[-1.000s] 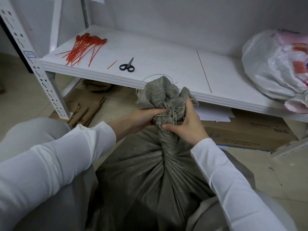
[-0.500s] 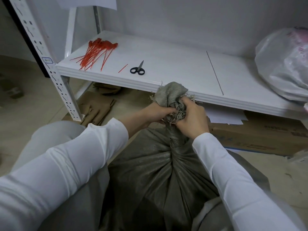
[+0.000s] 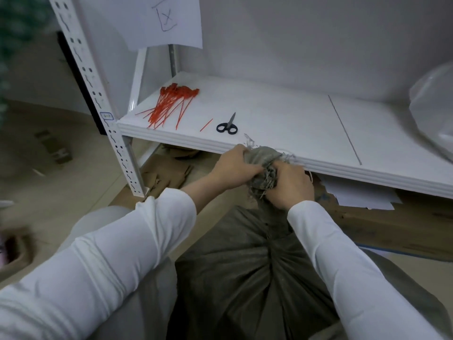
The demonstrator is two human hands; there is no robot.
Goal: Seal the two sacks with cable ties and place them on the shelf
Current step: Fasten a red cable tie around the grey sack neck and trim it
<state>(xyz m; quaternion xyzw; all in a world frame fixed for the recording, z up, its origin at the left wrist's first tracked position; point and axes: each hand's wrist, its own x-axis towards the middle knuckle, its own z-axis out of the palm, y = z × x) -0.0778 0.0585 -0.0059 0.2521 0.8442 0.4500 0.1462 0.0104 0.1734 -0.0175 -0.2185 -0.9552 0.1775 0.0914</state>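
At the bunched neck of the grey woven sack [image 3: 245,278], both hands are closed tight. The left hand [image 3: 235,168] curls its fingers over the top and left side of the wad of cloth. The right hand [image 3: 289,185] clenches the right side just below it, its back toward the camera. Frayed threads stick out between the two hands.

Below the grip the cloth narrows into a twisted throat, then fans out in pleats over the full body of the sack. The sack stands on the floor between the person's legs, its neck close to the near edge of the shelf [image 3: 282,119]. White sleeves cover both forearms.

Beyond the hands, the white shelf carries a heap of red cable ties [image 3: 171,104] at its left end. A single red tie [image 3: 206,125] lies apart to their right, and black-handled scissors [image 3: 227,126] lie just right of that. At the right end sits a white plastic bag [image 3: 434,111], cut off by the frame. A sheet of paper [image 3: 169,20] with a pen mark hangs above the ties. Under the shelf lie brown cardboard [image 3: 404,229] and white papers [image 3: 355,195].
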